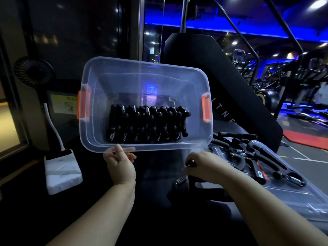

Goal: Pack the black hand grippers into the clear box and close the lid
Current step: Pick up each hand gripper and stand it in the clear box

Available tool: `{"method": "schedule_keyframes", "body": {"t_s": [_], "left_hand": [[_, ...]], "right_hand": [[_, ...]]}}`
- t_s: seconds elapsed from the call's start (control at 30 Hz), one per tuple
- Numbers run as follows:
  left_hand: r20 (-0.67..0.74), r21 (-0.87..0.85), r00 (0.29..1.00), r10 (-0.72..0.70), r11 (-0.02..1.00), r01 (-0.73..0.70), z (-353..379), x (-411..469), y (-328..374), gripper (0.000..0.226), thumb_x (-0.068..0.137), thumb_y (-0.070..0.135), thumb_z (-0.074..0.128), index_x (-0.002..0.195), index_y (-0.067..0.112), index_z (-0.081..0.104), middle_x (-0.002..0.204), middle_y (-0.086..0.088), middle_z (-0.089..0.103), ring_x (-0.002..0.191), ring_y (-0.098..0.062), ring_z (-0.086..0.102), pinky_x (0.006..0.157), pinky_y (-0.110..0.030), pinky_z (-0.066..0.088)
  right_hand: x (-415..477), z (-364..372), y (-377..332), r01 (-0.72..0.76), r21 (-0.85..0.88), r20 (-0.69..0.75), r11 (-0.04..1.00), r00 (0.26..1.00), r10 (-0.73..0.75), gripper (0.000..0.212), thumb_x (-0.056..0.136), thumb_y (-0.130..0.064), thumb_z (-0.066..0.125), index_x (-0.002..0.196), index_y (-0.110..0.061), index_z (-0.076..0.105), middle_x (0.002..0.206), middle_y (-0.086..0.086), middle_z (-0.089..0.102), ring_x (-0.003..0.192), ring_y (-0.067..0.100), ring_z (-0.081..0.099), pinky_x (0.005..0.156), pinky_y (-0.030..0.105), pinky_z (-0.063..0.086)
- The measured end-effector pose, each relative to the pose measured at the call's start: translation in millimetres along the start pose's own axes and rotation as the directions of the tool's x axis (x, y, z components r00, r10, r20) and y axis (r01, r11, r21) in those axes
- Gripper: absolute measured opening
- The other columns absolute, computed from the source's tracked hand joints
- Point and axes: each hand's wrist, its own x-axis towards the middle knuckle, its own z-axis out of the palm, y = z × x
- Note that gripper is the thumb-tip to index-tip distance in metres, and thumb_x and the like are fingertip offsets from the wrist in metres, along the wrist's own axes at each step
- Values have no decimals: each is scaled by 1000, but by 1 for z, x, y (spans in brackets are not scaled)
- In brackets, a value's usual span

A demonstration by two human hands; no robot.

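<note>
While pinching the near rim of the tilted clear plastic box (145,66) in the left hand (120,162), clamps the right hand (202,166) round one black spring-loaded hand gripper (181,180) just below-right of the opening. Inside, packed rows (147,123) running left to right; further right, loose grippers (257,157) on the clear lid (284,194).

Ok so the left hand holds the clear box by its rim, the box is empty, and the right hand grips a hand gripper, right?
Not empty: the head view shows black hand grippers packed in the clear box. The left hand does hold its rim, and the right hand grips a loose gripper.
</note>
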Motion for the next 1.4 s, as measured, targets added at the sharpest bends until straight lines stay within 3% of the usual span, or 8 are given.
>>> {"method": "schedule_keyframes", "body": {"t_s": [0.2, 0.47, 0.73, 0.93, 1.07, 1.13, 1.27, 1.4], "left_hand": [[9, -7, 1000, -5, 1000, 5, 0, 0, 0, 16, 102, 29, 31, 102, 13, 36, 74, 0, 65, 47, -1, 52, 51, -10, 42], [7, -11, 1000, 16, 1000, -15, -1, 0, 0, 14, 102, 26, 33, 88, 25, 36, 71, 3, 65, 48, 0, 53, 52, -10, 43], [0, -41, 1000, -12, 999, 12, -2, 1, 1, 13, 102, 26, 33, 90, 24, 38, 73, 0, 66, 47, 0, 53, 50, -9, 43], [17, -51, 1000, 0, 999, 1, -3, 0, 3, 14, 102, 25, 33, 89, 25, 38, 74, -2, 66, 48, -1, 54, 51, -9, 43], [25, -52, 1000, 2, 999, 0, -4, 0, 3, 14, 102, 25, 33, 89, 25, 38, 74, -1, 66, 49, -1, 54, 53, -9, 44], [26, -56, 1000, 0, 998, 2, -4, 0, 2, 14, 102, 24, 33, 89, 25, 38, 73, 0, 66, 49, -1, 53, 53, -10, 44], [17, -65, 1000, -22, 998, 23, -4, 0, 2, 14, 102, 25, 34, 88, 24, 37, 71, -1, 66, 48, -1, 53, 53, -10, 43], [23, -65, 999, -26, 997, 28, -5, -1, 3, 14, 102, 25, 34, 88, 25, 37, 72, -1, 66, 49, -1, 53, 54, -11, 43]], "right_hand": [[-1, -10, -10, 87, 186, -142, 979, 988, -61, 30, 81, -49, 66, 90, -26, 49, 87, -8, 56, 79, 13, 52, 66, 30, 44], [-9, -20, -21, 207, 197, -402, 958, 909, -113, 50, 71, -65, 63, 85, -22, 42, 73, -6, 52, 62, 11, 44, 57, 30, 39], [-14, -19, -31, 285, 232, -607, 930, 790, -91, 47, 71, -49, 74, 75, -21, 37, 56, -10, 38, 51, 5, 36, 47, 24, 30], [-18, -24, -25, 226, 214, -486, 950, 869, -97, 30, 81, -33, 68, 88, -25, 40, 56, -5, 43, 51, 11, 38, 50, 30, 37], [-18, -31, -25, 195, 231, -301, 953, 946, -120, 22, 87, -25, 57, 102, -34, 43, 85, -10, 49, 60, 4, 47, 57, 17, 36], [-16, -36, -25, 178, 237, -230, 955, 965, -122, 23, 89, -25, 53, 105, -40, 46, 95, -10, 52, 65, 3, 54, 64, 23, 44], [-15, -41, -27, 145, 240, -145, 960, 983, -112, 27, 86, -24, 56, 106, -43, 51, 73, -17, 61, 60, 1, 56, 65, 29, 51], [-15, -46, -32, 171, 292, -83, 941, 985, -154, 40, 81, -20, 67, 109, -47, 55, 82, -21, 64, 67, 3, 60, 71, 27, 54]]}}
